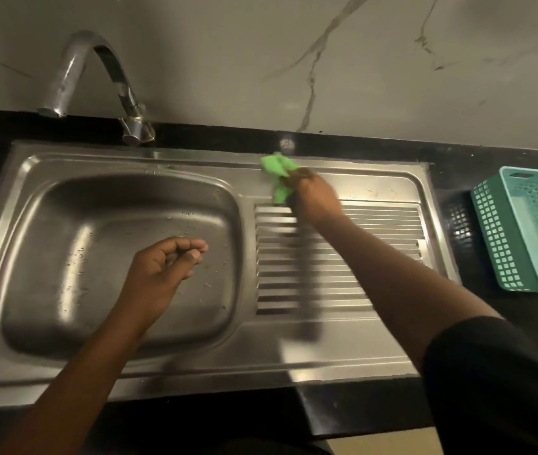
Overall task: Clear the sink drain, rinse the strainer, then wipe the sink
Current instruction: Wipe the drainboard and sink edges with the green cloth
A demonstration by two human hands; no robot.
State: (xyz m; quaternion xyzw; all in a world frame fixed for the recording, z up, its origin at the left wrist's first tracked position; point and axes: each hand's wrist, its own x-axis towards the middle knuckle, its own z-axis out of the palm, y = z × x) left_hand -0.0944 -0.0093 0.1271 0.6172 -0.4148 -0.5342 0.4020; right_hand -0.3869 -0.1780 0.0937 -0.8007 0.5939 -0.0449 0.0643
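A stainless steel sink [64,165] with a ribbed drainboard [389,224] on its right fills the view. My right hand [313,198] grips a green cloth [279,174] at the drainboard's far edge, near the back rim. My left hand [166,264] hovers over the right part of the basin [74,251], fingers loosely curled toward the thumb, with nothing visible in it. Water drops and small specks lie on the basin floor. The drain and strainer are hidden, likely under my left hand or arm.
A curved chrome tap [97,80] stands at the back left, its spout over the black counter's left end. A teal plastic basket [530,228] sits on the black counter [458,178] to the right. A marble wall rises behind.
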